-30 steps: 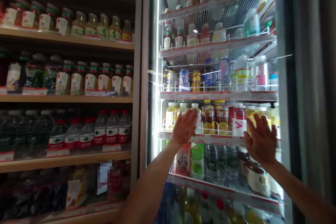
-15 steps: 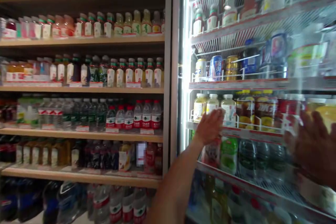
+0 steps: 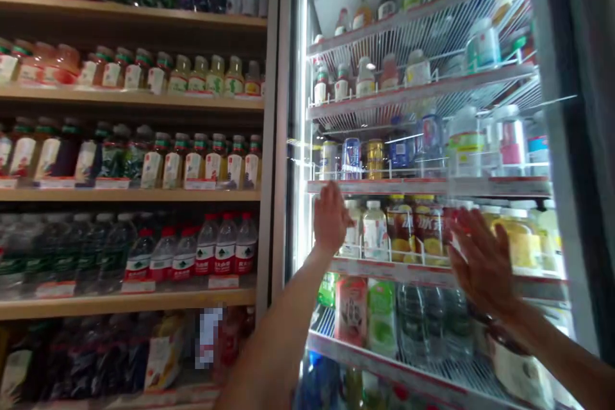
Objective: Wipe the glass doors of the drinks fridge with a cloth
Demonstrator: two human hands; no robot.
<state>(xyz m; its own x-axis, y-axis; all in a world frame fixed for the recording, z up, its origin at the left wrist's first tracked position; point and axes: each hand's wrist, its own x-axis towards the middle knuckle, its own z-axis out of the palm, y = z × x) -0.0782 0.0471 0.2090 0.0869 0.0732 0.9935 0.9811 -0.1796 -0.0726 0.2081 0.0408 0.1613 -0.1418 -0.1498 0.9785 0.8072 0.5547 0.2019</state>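
Note:
My left hand (image 3: 330,219) is raised with its fingers stretched out and nothing in it. It is before the left side of a lit drinks fridge (image 3: 437,187), near a row of white-capped bottles (image 3: 375,230). My right hand (image 3: 483,257) is also open and holds nothing, its fingers spread in front of the same shelf. Behind it stand yellow drink bottles (image 3: 521,240), and dark bottles with yellow caps (image 3: 401,227) show between the two hands. Reflections streak across the fridge front. Whether either palm touches glass I cannot tell.
To the left, wooden shelves (image 3: 129,195) hold rows of bottled drinks, including red-capped water bottles (image 3: 207,246). A grey upright post (image 3: 275,141) separates them from the fridge. Green and pink bottles (image 3: 350,311) stand on the lower fridge shelf.
The view has shifted right and back, showing more of the fridge. My left hand is now higher against the shelves, and my right hand and forearm show more fully and sharply.

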